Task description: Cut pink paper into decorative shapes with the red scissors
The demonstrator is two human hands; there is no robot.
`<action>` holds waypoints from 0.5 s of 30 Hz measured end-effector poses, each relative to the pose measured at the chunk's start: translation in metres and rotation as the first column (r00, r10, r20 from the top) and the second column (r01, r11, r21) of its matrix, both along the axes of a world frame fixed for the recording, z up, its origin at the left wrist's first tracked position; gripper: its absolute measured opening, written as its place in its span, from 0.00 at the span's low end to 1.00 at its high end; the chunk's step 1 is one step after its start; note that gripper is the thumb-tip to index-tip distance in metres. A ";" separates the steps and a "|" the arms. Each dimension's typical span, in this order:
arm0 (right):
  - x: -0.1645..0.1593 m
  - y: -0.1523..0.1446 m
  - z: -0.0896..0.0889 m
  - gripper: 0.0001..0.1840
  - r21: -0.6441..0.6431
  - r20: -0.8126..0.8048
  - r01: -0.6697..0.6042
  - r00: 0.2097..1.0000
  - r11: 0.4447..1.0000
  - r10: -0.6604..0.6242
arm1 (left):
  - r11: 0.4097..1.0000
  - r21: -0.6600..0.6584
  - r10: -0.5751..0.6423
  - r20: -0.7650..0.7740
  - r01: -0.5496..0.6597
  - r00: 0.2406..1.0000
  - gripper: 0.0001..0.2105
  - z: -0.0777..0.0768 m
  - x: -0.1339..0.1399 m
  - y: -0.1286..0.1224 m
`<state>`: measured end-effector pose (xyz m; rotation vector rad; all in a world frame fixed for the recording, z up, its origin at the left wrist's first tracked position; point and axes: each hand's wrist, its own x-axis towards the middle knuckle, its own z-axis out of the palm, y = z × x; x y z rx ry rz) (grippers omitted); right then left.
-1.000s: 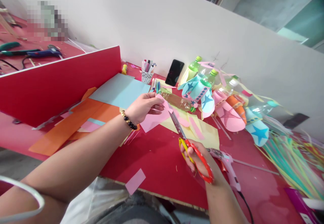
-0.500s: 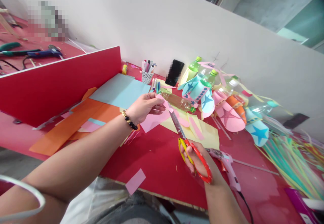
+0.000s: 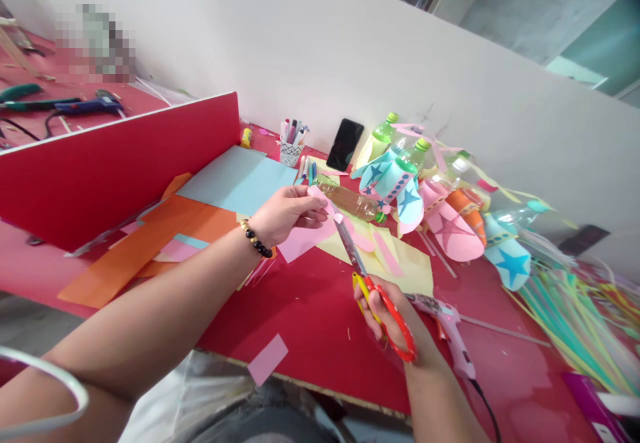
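Between thumb and fingers, my left hand (image 3: 294,213) pinches a small piece of pink paper (image 3: 324,203). My right hand (image 3: 383,313) is wrapped round the handles of a pair of scissors (image 3: 353,249), one handle red with white dots, the other yellow. The blade tips touch the lower right end of the pink piece; whether they are cutting into it I cannot tell. Beneath both hands lie a pink sheet (image 3: 300,239) and a pale yellow sheet (image 3: 420,269) with cut pink strips on it. A pink rectangle (image 3: 269,359) overhangs the table's front edge.
A pink glue gun (image 3: 453,336) lies right of my right hand. Bottles dressed as paper rockets (image 3: 407,176) stand at the back right, near a phone (image 3: 345,144) and a pen cup (image 3: 291,153). Orange paper (image 3: 150,249) and a red divider (image 3: 125,163) are left.
The yellow scissor handle has drawn nearer the red one, so the scissors have closed a little. Both hands keep almost the same place.
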<state>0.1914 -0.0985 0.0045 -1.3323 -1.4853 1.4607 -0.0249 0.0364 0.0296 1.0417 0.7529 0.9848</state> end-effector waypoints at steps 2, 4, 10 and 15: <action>-0.001 0.000 0.001 0.21 0.005 -0.006 -0.012 1.000 1.000 0.012 | 1.000 0.006 -0.023 0.011 0.023 1.000 0.08 0.001 0.001 -0.001; 0.000 -0.001 0.001 0.20 0.017 0.006 -0.032 0.999 0.999 0.032 | 0.999 0.010 -0.049 0.010 0.049 0.999 0.08 0.002 0.002 -0.004; 0.001 -0.004 0.003 0.20 0.074 0.060 -0.032 0.998 0.997 0.028 | 0.999 0.016 -0.049 -0.003 0.049 0.999 0.08 0.005 0.006 -0.011; -0.002 -0.002 0.010 0.25 0.080 0.140 -0.049 0.989 0.996 0.038 | 0.998 0.020 -0.052 -0.005 0.052 0.999 0.08 0.005 0.005 -0.012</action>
